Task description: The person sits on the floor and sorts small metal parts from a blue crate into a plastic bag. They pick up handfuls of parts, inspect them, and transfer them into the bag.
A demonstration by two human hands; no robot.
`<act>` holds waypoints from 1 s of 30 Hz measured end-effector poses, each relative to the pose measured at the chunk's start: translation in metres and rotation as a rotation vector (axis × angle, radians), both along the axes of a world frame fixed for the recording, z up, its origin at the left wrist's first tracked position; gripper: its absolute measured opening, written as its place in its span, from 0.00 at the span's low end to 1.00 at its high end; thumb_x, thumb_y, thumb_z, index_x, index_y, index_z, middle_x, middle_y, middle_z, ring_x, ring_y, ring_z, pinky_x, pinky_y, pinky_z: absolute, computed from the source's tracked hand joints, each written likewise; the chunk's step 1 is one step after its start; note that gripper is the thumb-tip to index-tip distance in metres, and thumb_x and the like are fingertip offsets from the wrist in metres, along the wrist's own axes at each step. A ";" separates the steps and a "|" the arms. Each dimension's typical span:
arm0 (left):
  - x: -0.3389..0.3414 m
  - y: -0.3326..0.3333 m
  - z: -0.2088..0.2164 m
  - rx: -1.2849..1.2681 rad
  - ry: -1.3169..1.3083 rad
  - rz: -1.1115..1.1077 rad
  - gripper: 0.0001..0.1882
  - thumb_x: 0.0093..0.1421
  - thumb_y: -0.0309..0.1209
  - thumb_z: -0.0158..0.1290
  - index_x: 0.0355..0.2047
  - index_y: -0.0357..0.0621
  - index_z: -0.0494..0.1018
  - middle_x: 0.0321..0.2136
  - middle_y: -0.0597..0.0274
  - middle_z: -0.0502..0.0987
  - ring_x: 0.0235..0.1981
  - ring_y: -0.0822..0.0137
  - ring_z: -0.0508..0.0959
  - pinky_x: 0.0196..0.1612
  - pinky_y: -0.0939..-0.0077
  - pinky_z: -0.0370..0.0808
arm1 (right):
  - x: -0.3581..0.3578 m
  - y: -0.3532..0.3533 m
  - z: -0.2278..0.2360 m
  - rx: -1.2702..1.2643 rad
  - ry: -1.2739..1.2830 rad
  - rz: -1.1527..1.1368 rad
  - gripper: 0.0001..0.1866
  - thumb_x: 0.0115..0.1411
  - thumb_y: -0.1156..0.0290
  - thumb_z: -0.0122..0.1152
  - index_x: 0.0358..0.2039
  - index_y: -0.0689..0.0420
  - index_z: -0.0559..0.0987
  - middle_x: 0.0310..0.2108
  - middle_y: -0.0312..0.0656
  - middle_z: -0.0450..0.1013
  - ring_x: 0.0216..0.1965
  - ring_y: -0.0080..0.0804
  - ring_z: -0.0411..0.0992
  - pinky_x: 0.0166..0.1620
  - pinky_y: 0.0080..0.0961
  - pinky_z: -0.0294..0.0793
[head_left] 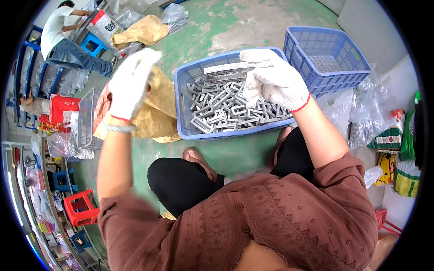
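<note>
A blue plastic crate [178,106] stands on the floor in front of my feet, filled with many small grey metal rectangular frames [228,106]. Over its right part is my right hand [278,83] in a white knitted glove, the fingers curled round the right end of a long, narrow grey metal strip [226,70]. The strip lies level across the far side of the crate. My left hand [131,86], gloved too, is raised above a brown sack [158,99] left of the crate. Its fingers are partly blurred, and what they hold, if anything, cannot be seen.
Another blue crate [323,58] adjoins at the far right, with clear plastic bags [368,113] beside it. A grey basket [86,119] and a red stool [81,207] stand left, near cluttered shelves [49,198]. A person [61,38] bends over things at the far left.
</note>
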State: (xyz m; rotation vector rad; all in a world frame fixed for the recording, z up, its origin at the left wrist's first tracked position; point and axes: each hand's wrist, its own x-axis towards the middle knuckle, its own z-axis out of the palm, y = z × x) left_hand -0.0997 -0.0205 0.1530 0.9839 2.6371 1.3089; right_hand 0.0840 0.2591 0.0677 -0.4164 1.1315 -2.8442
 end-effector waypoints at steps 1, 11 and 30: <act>0.025 0.010 -0.011 0.058 -0.143 -0.055 0.21 0.68 0.41 0.53 0.49 0.36 0.77 0.38 0.57 0.81 0.34 0.73 0.80 0.38 0.80 0.76 | 0.001 0.001 0.000 0.034 0.007 0.012 0.23 0.63 0.74 0.61 0.59 0.59 0.71 0.37 0.50 0.77 0.36 0.42 0.80 0.38 0.46 0.84; 0.072 0.027 -0.110 0.825 -1.501 -0.382 0.20 0.68 0.33 0.49 0.56 0.33 0.68 0.42 0.42 0.78 0.34 0.53 0.82 0.38 0.56 0.84 | 0.020 -0.027 0.026 1.216 0.245 -0.174 0.25 0.53 0.63 0.74 0.52 0.54 0.82 0.45 0.43 0.79 0.47 0.36 0.78 0.51 0.29 0.75; 0.064 0.012 -0.112 0.927 -0.966 -0.252 0.20 0.63 0.22 0.52 0.55 0.32 0.67 0.47 0.43 0.77 0.43 0.51 0.81 0.48 0.57 0.81 | 0.020 -0.044 0.010 1.311 0.173 -0.779 0.34 0.57 0.58 0.71 0.61 0.57 0.73 0.57 0.48 0.73 0.58 0.42 0.73 0.60 0.36 0.72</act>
